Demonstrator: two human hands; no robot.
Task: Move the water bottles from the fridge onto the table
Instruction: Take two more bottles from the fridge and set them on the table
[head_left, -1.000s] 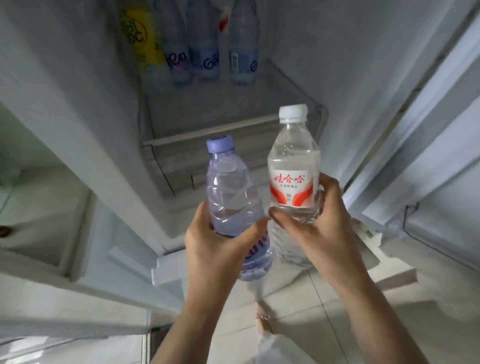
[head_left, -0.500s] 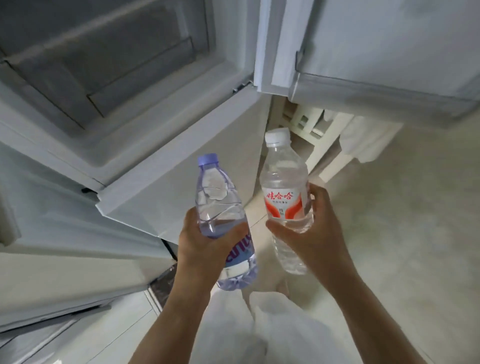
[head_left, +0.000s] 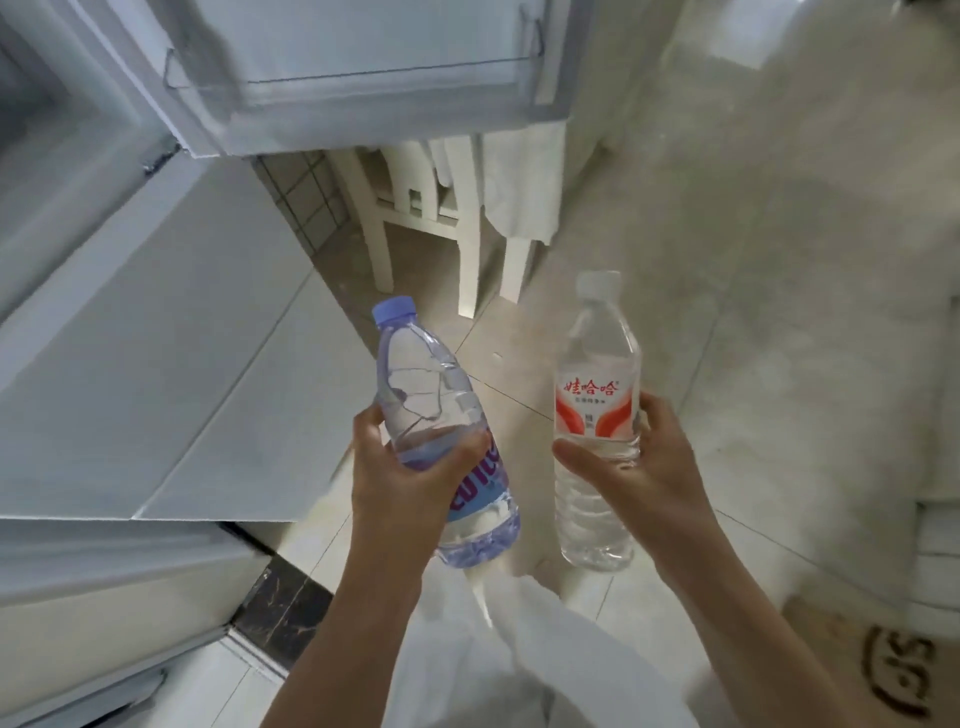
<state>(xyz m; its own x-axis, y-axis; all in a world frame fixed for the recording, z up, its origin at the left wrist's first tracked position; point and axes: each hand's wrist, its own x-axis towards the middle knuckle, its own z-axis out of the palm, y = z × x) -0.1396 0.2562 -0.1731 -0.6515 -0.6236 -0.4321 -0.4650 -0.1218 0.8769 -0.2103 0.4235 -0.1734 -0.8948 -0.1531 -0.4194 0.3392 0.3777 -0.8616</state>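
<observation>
My left hand grips a purple-tinted water bottle with a lilac cap, tilted left and only partly full. My right hand holds a clear water bottle with a white cap and a red-and-white label, nearly upright. Both bottles hang in front of me above the tiled floor, a hand's width apart. The white fridge is at my left, its open door across the top of the view. The table is out of sight.
A white chair with white cloth draped over it stands ahead beneath the fridge door. A dark threshold strip lies at the fridge's base. A white unit and a cardboard box sit at the right edge.
I have turned right, away from the fridge interior; the shelves with bottles left the view. Both bottles stayed in my hands and moved apart, and the chair and floor came into view.
</observation>
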